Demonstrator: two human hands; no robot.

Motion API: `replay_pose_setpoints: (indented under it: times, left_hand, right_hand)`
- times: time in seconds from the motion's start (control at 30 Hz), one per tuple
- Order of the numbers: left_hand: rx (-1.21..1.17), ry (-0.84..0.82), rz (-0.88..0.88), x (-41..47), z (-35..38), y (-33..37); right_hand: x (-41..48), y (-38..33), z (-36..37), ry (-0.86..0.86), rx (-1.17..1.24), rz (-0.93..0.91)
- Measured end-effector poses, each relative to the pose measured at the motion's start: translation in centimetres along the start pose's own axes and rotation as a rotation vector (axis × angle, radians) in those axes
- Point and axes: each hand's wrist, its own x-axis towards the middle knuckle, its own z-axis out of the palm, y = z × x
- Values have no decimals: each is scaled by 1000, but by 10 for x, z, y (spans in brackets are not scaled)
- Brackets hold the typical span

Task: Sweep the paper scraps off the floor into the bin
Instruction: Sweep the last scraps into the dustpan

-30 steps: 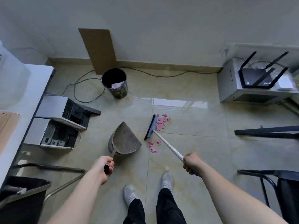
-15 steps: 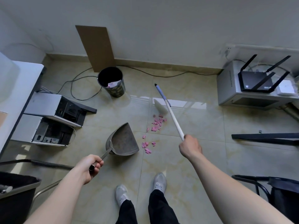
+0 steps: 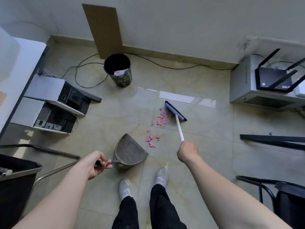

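Pink paper scraps lie scattered on the tiled floor, with a smaller cluster nearer me. My right hand grips the white handle of a broom, whose blue head rests on the floor just right of the scraps. My left hand holds the handle of a grey dustpan, which sits on the floor left of the scraps with its mouth facing them. A black bin with paper inside stands by the wall, beyond the dustpan.
Two computer cases lie at left beside a white desk. Cardboard leans on the wall behind the bin, cables trailing nearby. A grey cabinet with a router sits at right. A chair stands at lower right.
The broom head swung from left of the scraps, lifted over them toward the wall, and now rests on the floor to their right. The dustpan stayed in place.
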Motion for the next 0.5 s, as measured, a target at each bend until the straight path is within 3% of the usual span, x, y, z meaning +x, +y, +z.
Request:
replay_pose_setpoints:
  times: [0.2,0.37,0.5]
  left_hand:
    - [224,20,2,-3,-19,-2]
    - [647,209,151,-2,-47,-12]
    - [885,232,268,-7,-66,-8]
  right_hand:
    - [-27,-5,9,6,-50,-38]
    - [-63,-22,32,-5,-45,-50]
    - [-97,-43,57,-32,7,-40]
